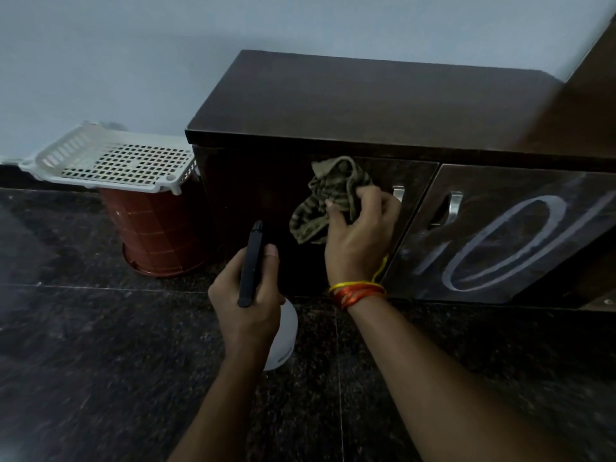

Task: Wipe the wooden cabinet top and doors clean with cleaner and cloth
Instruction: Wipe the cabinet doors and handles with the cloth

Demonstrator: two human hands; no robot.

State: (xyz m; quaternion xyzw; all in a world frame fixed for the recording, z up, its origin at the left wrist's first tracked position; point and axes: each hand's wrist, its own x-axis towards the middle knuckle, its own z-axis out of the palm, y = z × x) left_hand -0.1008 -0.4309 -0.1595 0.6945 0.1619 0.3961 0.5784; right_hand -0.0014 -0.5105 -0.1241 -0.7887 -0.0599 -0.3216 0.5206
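Note:
A low dark wooden cabinet stands against the wall; its top (366, 98) looks dull and bare. My right hand (361, 238) grips a crumpled olive striped cloth (328, 198) and holds it against the left door (253, 201), just left of that door's metal handle (398, 195). My left hand (248, 295) is closed around a white spray bottle (283, 331) with a black head (251, 261), held in front of the same door. The right door (500, 235) carries whitish looping smears and has its own handle (455, 208).
A red-brown bucket (156, 235) stands on the dark granite floor (83, 345) left of the cabinet, with a white perforated plastic basket (113, 158) lying on top of it. A taller wooden panel (590, 105) rises at the right edge. The wall behind is pale.

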